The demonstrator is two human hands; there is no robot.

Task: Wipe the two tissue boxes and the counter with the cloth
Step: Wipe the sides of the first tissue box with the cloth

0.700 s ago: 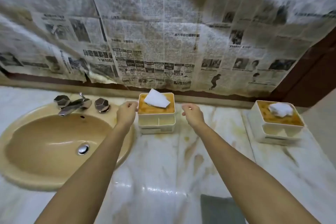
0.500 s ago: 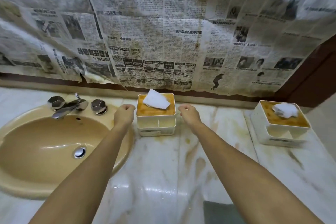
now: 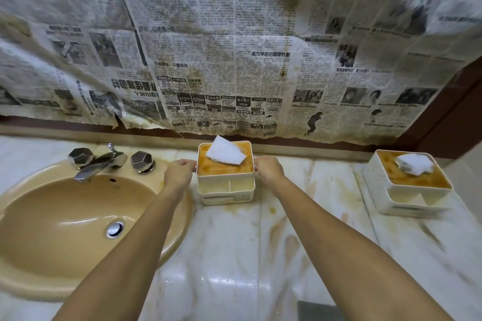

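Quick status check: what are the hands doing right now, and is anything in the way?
Left hand and right hand flank the near tissue box, fingers at its sides. Cloth lies unused at the counter's front edge. Second tissue box untouched. Nothing blocking.

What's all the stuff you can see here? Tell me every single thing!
Tissue boxes: 2, cream with orange-stained tops and white tissues poking out; middle tissue box by the back wall, right tissue box at the counter's right end.
Counter: 1, white marble with yellowish stains.
Sink: 1, tan, left side.
Faucet: 1, silver, behind the sink.
Faucet knobs: 2, silver faceted, either side of the faucet.
Drain: 1, silver, in the sink.
Cloth: 1, grey, bottom edge, partly hidden.
Newspaper: many stained sheets covering the wall.
Hands: left hand and right hand, on either side of the middle tissue box.
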